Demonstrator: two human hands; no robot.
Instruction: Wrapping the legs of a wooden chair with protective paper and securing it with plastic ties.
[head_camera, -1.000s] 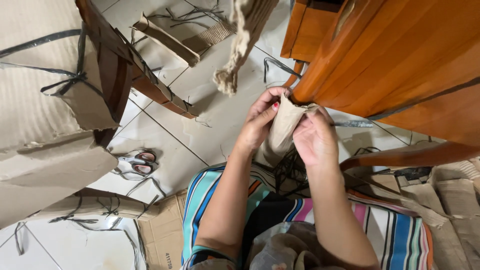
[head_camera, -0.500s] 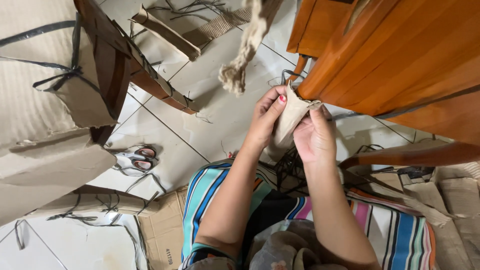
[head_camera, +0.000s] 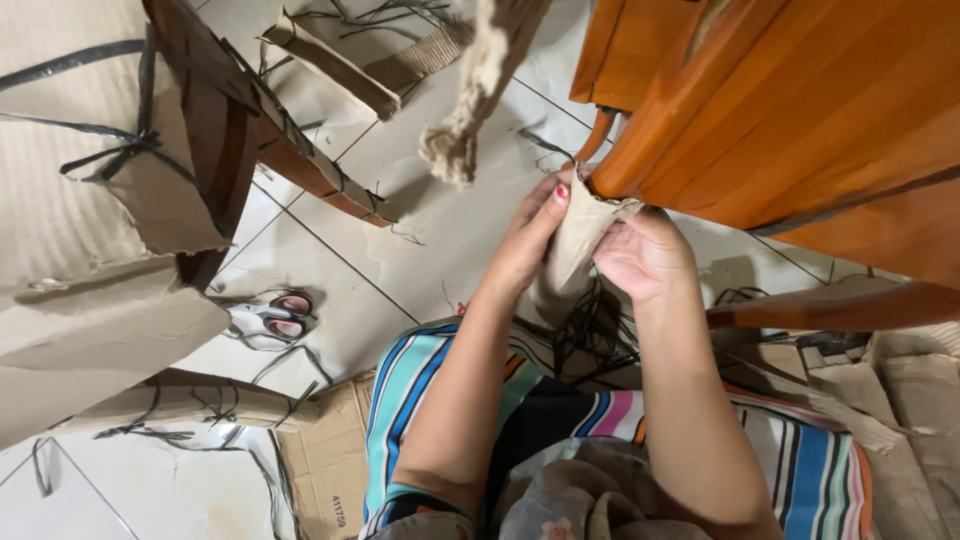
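Far left, a big cardboard sheet (head_camera: 70, 200) tied with black strapping (head_camera: 120, 150) wraps a dark wooden piece (head_camera: 215, 140). Below it, scissors (head_camera: 268, 315) with red handles lie on the tiled floor (head_camera: 330, 240), and near them a cardboard-wrapped leg (head_camera: 190, 400) lies bound with more strapping. A flat bit of cardboard (head_camera: 325, 460) sits under the edge of the striped cloth (head_camera: 430, 370) over the person's lap.

Above the hands a frayed rope end (head_camera: 455, 150) hangs in front of the camera.

In the middle, the left hand (head_camera: 530, 235) pinches the brown paper wrap (head_camera: 575, 235) between thumb and fingers, the red thumbnail up near its top edge. The wrap sits between both hands, right against the lower corner of the orange wooden furniture (head_camera: 790, 130), touching it. The right hand (head_camera: 645, 255) is closed on the wrap's other side, fingers curled around it.

Loose black straps (head_camera: 595, 335) lie tangled on the floor just below the hands. Far right, a wooden rail (head_camera: 830, 305) runs low, with torn cardboard scraps (head_camera: 890, 390) beside it
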